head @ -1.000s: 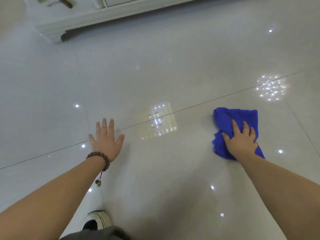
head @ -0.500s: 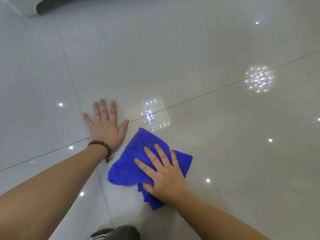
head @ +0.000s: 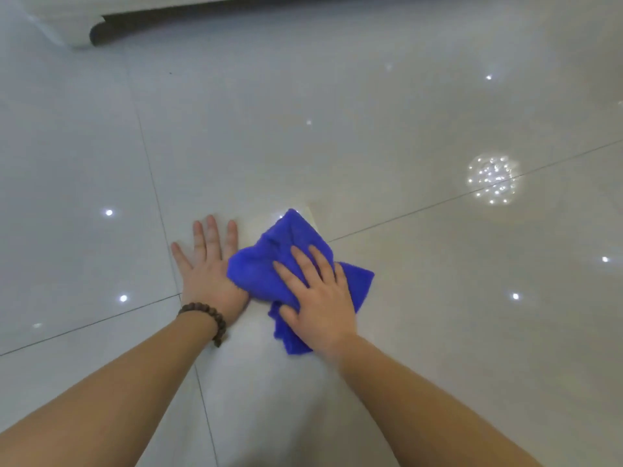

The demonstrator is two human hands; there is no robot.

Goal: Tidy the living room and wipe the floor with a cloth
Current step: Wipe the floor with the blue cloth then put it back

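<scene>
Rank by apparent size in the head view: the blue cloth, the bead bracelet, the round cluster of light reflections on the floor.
1. Blue cloth, clearly the largest.
2. Round cluster of reflections.
3. Bead bracelet, partly hidden around the wrist.

The last two look close in size, and the bracelet is nearer the camera, so their order is unsure.

Pale tiled floor [head: 371,129]: glossy, smooth, mirror-like, with thin dark grout lines.
Crumpled blue cloth [head: 269,264]: soft, fuzzy, matt pile, like microfibre.
Dark brown beaded bracelet [head: 205,313]: round beads, wood-like, dull sheen.
White furniture base [head: 67,28]: smooth, painted look.
</scene>
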